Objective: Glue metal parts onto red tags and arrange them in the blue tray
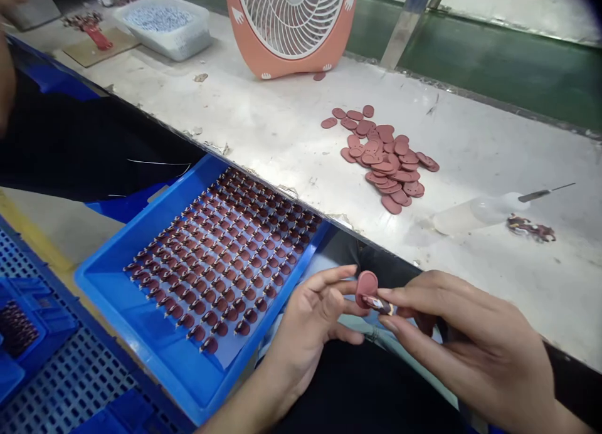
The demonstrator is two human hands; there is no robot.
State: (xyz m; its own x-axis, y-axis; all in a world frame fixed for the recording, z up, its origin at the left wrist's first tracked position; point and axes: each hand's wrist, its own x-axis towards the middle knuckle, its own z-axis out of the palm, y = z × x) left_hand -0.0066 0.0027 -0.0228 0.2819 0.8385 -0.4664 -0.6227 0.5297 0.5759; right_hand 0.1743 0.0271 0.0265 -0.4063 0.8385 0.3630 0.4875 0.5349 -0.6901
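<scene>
Between my two hands is a reddish-brown oval piece with a small dark brown and white figure against its lower end. My left hand has its fingers around the oval piece from behind. With thumb and forefinger my right hand pinches the small figure. On the bench, beyond my hands, lies a loose pile of similar oval pieces. A squeeze bottle with a thin metal tip lies on its side to the right, beside a small heap of brown and white figures.
A blue tray at my left holds many rows of finished-looking pieces on a sheet. An orange fan stands at the back of the bench, near a white basket. Another person's dark-clothed leg is at far left.
</scene>
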